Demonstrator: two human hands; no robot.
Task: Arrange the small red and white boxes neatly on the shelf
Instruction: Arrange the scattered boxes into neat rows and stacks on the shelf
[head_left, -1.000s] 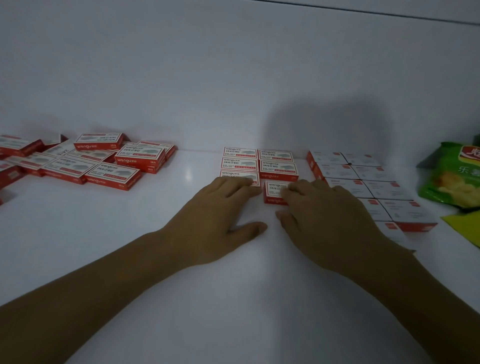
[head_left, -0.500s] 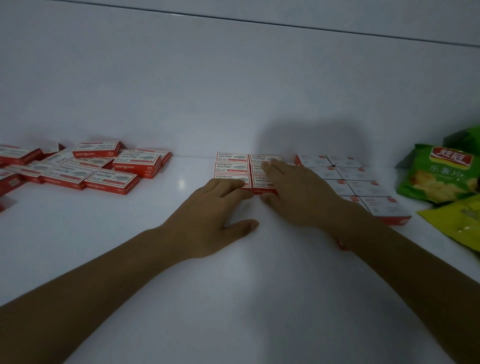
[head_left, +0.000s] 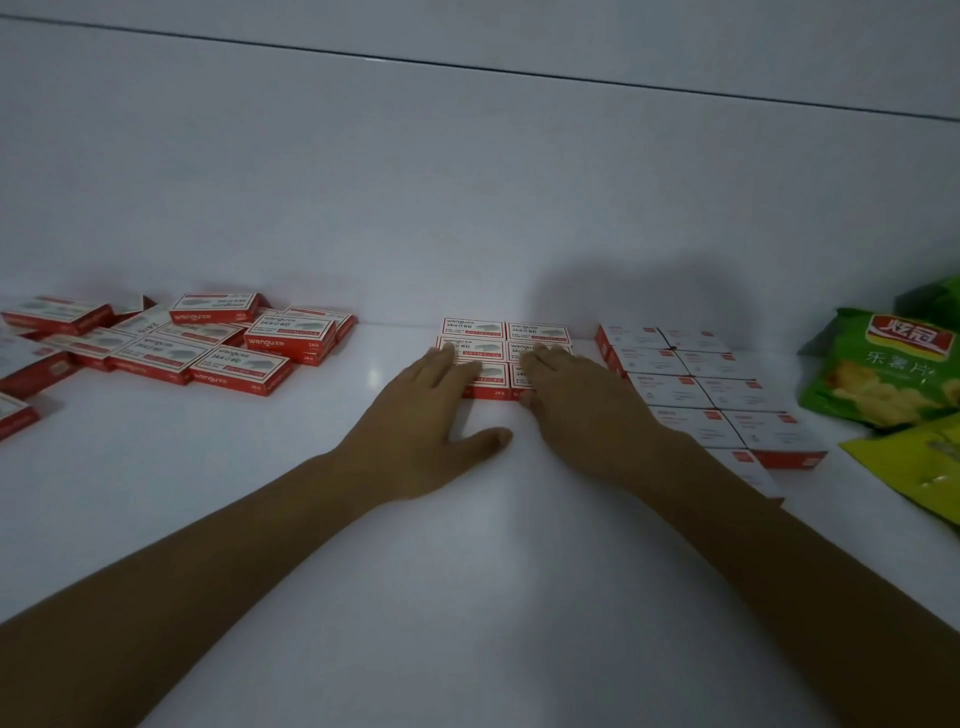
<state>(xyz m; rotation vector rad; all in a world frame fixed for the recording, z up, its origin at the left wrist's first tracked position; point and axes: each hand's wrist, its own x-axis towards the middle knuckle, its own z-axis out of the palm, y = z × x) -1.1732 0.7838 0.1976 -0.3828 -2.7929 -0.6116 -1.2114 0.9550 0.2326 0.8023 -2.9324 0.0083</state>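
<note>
Several small red and white boxes form a tidy two-column block (head_left: 506, 338) against the back wall of the white shelf (head_left: 467, 571). My left hand (head_left: 421, 431) lies flat with straight fingers on the block's left column, thumb spread on the shelf. My right hand (head_left: 587, 410) rests flat on the right column, its fingers covering the nearest boxes. A loose, untidy heap of the same boxes (head_left: 208, 343) lies at the far left. Neither hand grips anything.
A second neat block of mostly white boxes (head_left: 706, 389) sits right of my right hand. Green snack bags (head_left: 888, 364) and a yellow-green packet (head_left: 930, 467) lie at the far right. One stray box (head_left: 13, 418) sits at the left edge.
My right hand pushed the front right box back into the block, then settled flat on the right column. My left hand slid a little farther onto the left column.
</note>
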